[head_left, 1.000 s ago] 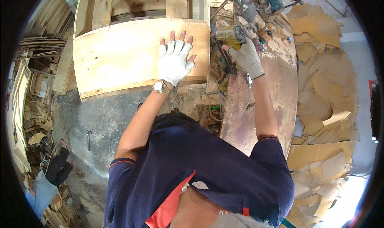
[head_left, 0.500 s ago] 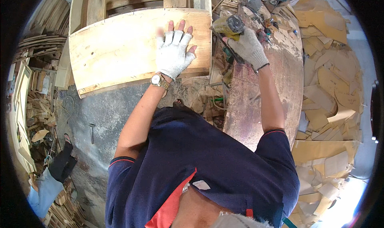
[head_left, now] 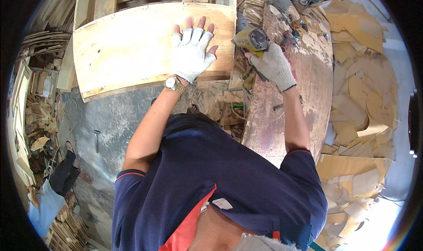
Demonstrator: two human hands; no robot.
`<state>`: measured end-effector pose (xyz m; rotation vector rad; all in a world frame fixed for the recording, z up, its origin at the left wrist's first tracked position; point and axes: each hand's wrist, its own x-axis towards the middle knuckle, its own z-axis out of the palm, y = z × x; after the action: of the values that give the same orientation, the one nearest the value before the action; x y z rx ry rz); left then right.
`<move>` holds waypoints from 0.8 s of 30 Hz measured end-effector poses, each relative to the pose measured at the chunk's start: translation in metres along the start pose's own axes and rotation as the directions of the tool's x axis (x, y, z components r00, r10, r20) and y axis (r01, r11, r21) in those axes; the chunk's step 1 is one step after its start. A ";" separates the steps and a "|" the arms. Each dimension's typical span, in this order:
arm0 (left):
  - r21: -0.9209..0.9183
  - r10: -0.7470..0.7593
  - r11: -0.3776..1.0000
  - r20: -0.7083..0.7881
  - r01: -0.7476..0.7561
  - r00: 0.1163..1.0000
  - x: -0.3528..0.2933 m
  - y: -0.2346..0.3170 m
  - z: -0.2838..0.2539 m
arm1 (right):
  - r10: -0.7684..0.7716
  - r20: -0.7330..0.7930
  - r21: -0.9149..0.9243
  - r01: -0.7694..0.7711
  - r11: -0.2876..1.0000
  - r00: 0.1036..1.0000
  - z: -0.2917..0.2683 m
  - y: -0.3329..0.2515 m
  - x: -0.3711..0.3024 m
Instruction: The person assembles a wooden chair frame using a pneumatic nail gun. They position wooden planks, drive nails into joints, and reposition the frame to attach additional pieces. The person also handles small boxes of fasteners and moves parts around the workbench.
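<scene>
Left fingers [head_left: 201, 23] outspread on panel [head_left: 119, 53], right fingers [head_left: 254, 60] around yellow tool [head_left: 253, 39], cluttered bench [head_left: 264, 132] alongside

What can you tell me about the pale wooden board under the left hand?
The board looks like pale plywood or planed wood, broad and roughly rectangular, with curved-looking edges that the lens may exaggerate. A small dark knot-like spot marks its left part, and bright glare washes out its middle. Its broad face is turned up toward the camera, with a slatted wooden frame beyond its far edge. The gloved left hand rests spread on its right part. Whether the nearby yellow tool touches it is unclear.
</scene>
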<state>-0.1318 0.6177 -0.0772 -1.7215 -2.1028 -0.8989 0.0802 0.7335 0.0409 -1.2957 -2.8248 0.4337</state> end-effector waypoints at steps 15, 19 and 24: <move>0.015 0.000 1.000 0.031 -0.001 1.000 0.001 0.001 -0.001 | -0.030 0.030 0.081 0.028 0.996 0.999 0.015 0.007 -0.021; 0.032 0.014 0.999 0.035 -0.015 0.999 0.002 0.003 -0.007 | -0.052 0.013 0.211 0.048 0.976 0.999 0.024 0.005 -0.040; 0.070 0.070 0.994 0.120 -0.079 0.990 0.001 0.002 -0.015 | 0.056 -0.054 0.227 -0.042 0.973 0.997 0.055 -0.008 -0.074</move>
<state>-0.1322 0.6097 -0.0646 -1.8421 -2.1005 -0.7052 0.1171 0.6599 -0.0020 -1.3105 -2.6071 0.6825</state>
